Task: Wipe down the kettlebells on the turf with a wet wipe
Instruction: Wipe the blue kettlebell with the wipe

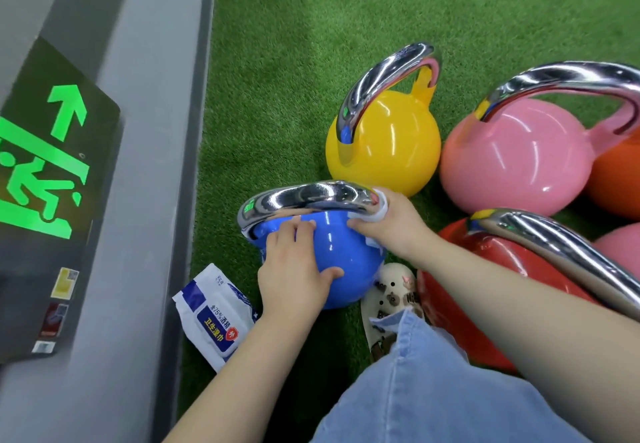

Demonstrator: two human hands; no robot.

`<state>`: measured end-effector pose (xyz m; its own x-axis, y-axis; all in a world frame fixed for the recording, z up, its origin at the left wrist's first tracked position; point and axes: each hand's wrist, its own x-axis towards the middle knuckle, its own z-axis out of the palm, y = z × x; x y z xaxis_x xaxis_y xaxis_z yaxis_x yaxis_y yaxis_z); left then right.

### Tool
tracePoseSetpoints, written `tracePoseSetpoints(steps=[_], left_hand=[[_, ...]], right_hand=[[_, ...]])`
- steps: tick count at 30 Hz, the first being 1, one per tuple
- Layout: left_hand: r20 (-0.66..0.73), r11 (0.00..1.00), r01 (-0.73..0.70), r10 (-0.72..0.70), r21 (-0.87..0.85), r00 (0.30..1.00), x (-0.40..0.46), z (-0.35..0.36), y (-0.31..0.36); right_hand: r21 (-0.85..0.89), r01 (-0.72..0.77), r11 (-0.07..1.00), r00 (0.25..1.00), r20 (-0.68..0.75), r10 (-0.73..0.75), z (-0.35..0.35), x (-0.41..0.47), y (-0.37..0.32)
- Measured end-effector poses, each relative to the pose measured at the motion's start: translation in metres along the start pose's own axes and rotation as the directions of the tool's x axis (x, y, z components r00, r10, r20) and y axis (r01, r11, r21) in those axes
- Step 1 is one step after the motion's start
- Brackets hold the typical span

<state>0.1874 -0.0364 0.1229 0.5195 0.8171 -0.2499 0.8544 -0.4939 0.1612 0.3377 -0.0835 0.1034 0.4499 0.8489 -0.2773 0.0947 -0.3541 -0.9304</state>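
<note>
A blue kettlebell (343, 252) with a chrome handle (304, 200) stands on the green turf (277, 61) in front of me. My left hand (294, 269) rests flat on its blue body, fingers spread. My right hand (391, 224) grips a white wet wipe (381, 208) around the right end of the chrome handle. Yellow (384, 144), pink (512, 158) and red (485, 269) kettlebells stand close by on the right.
A pack of wet wipes (214, 314) lies on the turf left of the blue kettlebell. A grey wall (145, 165) with a green exit sign (45, 172) runs along the left. My sandalled foot (391, 300) and denim leg (433, 390) sit between blue and red kettlebells. An orange kettlebell (616, 179) is at the far right.
</note>
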Motion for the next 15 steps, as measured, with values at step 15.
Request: tracePoseSetpoints(steps=[15], left_hand=[[-0.027, 1.0, 0.004, -0.004, 0.005, 1.0, 0.001, 0.003, 0.001]], right_hand=[[0.154, -0.154, 0.976, 0.987, -0.024, 0.16, 0.024, -0.03, 0.022]])
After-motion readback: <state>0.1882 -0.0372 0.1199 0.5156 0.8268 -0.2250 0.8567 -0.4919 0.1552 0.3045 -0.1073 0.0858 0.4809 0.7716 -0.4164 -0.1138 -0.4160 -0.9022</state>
